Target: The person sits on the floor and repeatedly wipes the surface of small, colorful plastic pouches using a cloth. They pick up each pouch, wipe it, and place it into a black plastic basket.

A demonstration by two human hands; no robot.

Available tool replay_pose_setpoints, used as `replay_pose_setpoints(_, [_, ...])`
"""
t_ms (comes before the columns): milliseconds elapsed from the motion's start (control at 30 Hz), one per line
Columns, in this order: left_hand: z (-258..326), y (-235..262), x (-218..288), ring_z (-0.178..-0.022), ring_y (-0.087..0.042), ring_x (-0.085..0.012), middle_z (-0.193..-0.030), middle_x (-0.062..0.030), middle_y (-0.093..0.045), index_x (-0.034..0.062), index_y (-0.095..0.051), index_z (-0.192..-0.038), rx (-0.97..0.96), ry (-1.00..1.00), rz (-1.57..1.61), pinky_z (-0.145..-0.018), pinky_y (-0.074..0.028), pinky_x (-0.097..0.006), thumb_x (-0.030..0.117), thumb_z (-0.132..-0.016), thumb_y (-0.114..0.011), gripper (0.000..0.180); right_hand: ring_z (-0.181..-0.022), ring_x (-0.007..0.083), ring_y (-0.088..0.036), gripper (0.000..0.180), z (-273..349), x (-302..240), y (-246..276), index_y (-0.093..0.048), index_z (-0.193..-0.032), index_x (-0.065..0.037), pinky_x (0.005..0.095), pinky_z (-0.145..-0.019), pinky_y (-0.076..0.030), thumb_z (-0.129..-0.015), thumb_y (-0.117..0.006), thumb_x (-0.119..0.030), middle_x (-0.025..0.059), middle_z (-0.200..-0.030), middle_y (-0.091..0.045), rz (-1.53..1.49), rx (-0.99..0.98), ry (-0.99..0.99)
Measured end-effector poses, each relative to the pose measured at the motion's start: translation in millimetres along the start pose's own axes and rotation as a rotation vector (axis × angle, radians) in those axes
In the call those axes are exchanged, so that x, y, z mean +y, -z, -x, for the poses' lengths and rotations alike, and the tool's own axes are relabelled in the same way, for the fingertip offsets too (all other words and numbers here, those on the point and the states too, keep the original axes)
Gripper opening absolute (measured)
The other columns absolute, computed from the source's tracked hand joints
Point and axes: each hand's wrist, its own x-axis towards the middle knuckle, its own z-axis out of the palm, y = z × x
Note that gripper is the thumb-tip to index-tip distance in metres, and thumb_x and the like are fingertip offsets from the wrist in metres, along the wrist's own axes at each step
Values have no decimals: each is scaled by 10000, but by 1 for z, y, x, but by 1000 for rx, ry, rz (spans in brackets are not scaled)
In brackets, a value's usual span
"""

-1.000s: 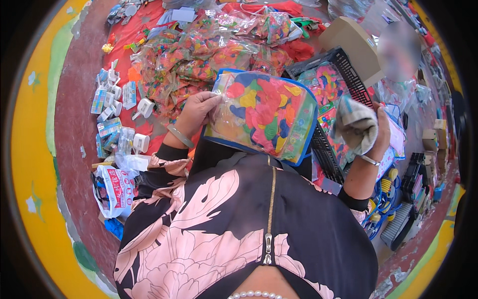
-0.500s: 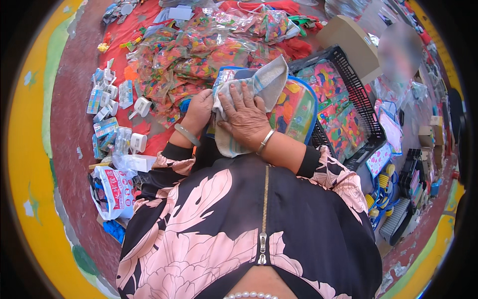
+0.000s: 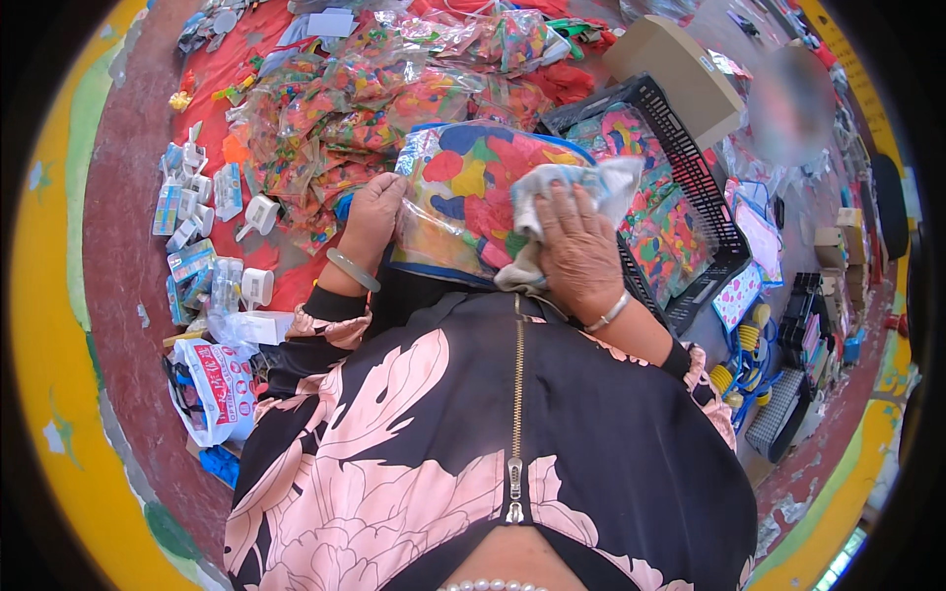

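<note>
A clear plastic bag with blue edging lies at my lap, filled with flat, bright pieces that look like uninflated balloons. At its left edge, my left hand is closed, pinching the plastic. My right hand presses a whitish-grey towel onto the bag's right end. Its fingers lie along the bunched cloth, and their tips are partly smeared by motion. Part of the towel is hidden beneath the palm.
Beyond the bag spreads a heap of similar clear packets on red cloth. A black plastic crate with more packets stands close on the right, a cardboard box behind it. White plastic gadgets and a white carrier bag lie left.
My right hand has slid the towel rightward across the bag, uncovering its left and middle. My left hand keeps hold of the left edge.
</note>
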Motion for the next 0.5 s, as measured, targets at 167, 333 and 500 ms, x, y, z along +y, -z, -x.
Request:
replay_pose_setpoints(167, [-5,9,5,-612,-479,-15,-734,48,-548,26,-605,-920,-79,36,-47,-525,-354,-179,170,-943,-521,169,-998,325,-572,293,14,65,9,-661,-1007,-44,386,-890,-457,-722,-590,-38,141,-1057,-630,-66,153,-171])
replay_pose_setpoints(333, [-16,3,51,-700,-539,-28,-822,23,-605,28,-622,-997,-135,47,-129,-592,-402,-166,218,-923,-557,213,-724,252,-624,239,3,125,65,-687,-810,-16,317,-706,-499,-669,-503,43,119,-749,-649,-478,212,-370])
replay_pose_setpoints(500, [-49,-3,74,-647,-497,-24,-779,32,-579,42,-625,-967,-169,72,-343,-520,-361,-175,284,-890,-615,254,-680,241,-631,243,-46,95,87,-697,-866,-35,316,-648,-490,-809,-582,-241,136,-755,-648,-630,-226,-377])
